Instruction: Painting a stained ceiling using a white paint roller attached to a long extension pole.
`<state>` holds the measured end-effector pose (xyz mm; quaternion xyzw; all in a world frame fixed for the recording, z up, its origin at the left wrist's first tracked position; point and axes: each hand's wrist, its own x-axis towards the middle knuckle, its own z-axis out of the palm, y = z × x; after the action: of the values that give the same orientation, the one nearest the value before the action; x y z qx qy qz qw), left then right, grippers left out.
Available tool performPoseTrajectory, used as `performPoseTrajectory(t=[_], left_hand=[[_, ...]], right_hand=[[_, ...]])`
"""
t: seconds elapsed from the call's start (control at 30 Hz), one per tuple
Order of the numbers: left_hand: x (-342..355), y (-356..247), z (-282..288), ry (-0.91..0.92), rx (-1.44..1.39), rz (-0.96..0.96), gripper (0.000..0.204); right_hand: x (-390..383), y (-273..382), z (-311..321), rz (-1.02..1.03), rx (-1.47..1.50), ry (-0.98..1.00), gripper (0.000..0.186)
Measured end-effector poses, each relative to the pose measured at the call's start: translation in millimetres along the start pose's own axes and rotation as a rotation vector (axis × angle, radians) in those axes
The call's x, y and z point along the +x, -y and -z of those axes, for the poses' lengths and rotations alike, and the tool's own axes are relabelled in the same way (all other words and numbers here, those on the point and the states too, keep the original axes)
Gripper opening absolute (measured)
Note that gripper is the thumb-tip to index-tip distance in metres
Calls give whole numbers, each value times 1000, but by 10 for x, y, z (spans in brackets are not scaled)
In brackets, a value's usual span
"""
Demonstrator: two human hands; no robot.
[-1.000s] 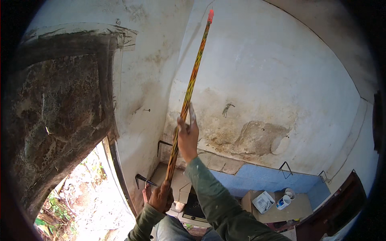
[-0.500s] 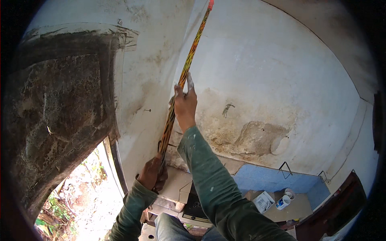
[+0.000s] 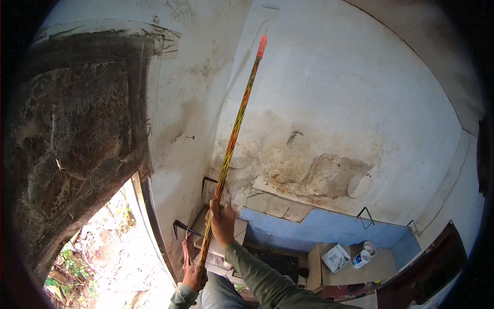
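Observation:
A long pole [image 3: 232,139], patterned in yellow, orange and black, slants up across the view against the wall corner. Its top ends in a red socket [image 3: 262,47], from which a thin rod seems to rise; what it carries is hard to make out against the pale wall. My right hand [image 3: 222,225] is closed round the pole's lower part. Farther down, close to my body, my left hand [image 3: 194,276] grips it near its low end. A reddish cloth-like thing [image 3: 188,248] hangs from a dark bracket [image 3: 185,228] just above my left hand.
Stained white wall [image 3: 319,92] with peeling patches faces me. Below it are blue tiles [image 3: 329,229] and a counter [image 3: 381,268] holding a white packet [image 3: 336,258] and a white tub [image 3: 361,259]. At left a dark panel [image 3: 82,123] hangs above a bright opening. Wire brackets [image 3: 366,218] jut out.
Both hands have come down toward my body, bringing the pole lower. Its red socket, earlier at the top edge, now shows whole. The tiles and a bracket behind my arm are uncovered.

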<state>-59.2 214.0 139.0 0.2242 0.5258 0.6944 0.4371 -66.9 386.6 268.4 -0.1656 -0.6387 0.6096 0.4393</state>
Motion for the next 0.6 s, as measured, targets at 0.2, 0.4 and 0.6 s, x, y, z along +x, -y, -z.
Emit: performPoseTrajectory(t=[0.2, 0.4, 0.6], left_hand=[[-276, 326, 67, 4, -10, 56, 54], [-293, -201, -196, -9, 52, 14, 55], [-294, -1336, -589, 22, 99, -169, 57]], right_hand=[[-333, -347, 102, 124, -208, -59, 28], [-65, 212, 25, 67, 110, 9, 38], [555, 1328, -204, 417, 73, 34, 56]])
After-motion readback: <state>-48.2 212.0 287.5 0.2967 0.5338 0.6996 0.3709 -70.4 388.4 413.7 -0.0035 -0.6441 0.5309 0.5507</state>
